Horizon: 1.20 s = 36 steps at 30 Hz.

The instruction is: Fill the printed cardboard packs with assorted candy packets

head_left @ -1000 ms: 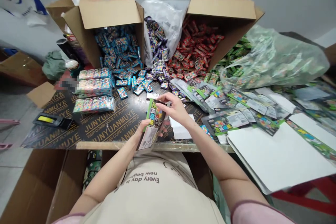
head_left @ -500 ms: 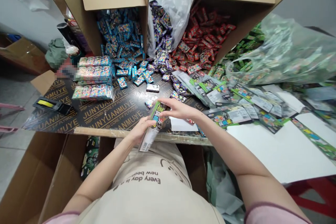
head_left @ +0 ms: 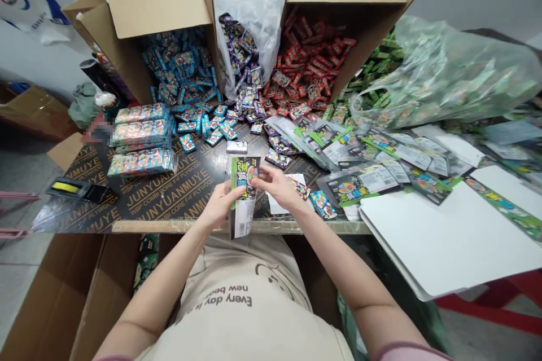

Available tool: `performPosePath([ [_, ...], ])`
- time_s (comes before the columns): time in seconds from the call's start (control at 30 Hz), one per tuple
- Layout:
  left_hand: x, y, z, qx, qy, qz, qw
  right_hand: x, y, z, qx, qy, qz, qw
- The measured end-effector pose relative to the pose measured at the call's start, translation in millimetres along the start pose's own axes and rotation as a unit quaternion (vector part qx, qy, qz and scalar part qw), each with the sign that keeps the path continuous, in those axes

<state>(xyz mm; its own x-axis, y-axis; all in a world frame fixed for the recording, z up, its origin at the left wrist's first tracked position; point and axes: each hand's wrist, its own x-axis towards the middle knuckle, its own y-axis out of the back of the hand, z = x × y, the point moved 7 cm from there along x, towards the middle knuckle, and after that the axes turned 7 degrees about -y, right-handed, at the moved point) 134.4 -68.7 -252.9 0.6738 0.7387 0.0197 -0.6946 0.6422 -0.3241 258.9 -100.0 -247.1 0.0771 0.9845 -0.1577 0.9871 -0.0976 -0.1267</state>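
Both hands grip a printed plastic pouch (head_left: 244,197), black and green at the top with a pale barcoded lower part, held upright over the table's front edge. My left hand (head_left: 221,203) pinches its left side, thumb across the front. At the upper right side, my right hand (head_left: 277,185) closes thumb and fingers on the pouch. Just beyond it lies a small white-faced packet (head_left: 236,147). Right of my right hand rest a red packet (head_left: 298,186) and a blue packet (head_left: 324,203), near a white sheet (head_left: 277,203).
Behind stand a carton of blue packets (head_left: 180,67), a clear bag of purple packets (head_left: 239,45) and a carton of red packets (head_left: 313,56). Bundled packets (head_left: 141,132) are stacked left, near a black tape dispenser (head_left: 76,189). Flat pouches (head_left: 368,180) spread right beside white board (head_left: 449,237).
The pouch has turned from slanted to nearly upright, its printed front now facing me more. My right hand has shifted from its top to its right side. The camera view has shifted slightly.
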Motion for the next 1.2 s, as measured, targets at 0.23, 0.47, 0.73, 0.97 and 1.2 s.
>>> performPosePath([
  [0.23,8,13.3,2,0.065,-0.022,0.035,0.997,5,12,-8,0.021,0.006,0.093,0.995],
  [0.47,8,17.9,-15,0.04,0.062,0.031,0.997,9,22,-10,0.012,-0.02,0.077,0.997],
  [0.73,6,16.5,-29,0.025,0.089,0.021,0.995,-9,18,19,-0.092,-0.053,0.06,0.992],
  [0.97,6,16.7,-25,0.032,0.032,0.021,0.999,-17,19,37,-0.079,-0.099,0.033,0.991],
  [1.2,10,29.8,-18,0.048,0.04,0.038,0.997,-18,10,54,-0.037,-0.071,0.007,0.997],
])
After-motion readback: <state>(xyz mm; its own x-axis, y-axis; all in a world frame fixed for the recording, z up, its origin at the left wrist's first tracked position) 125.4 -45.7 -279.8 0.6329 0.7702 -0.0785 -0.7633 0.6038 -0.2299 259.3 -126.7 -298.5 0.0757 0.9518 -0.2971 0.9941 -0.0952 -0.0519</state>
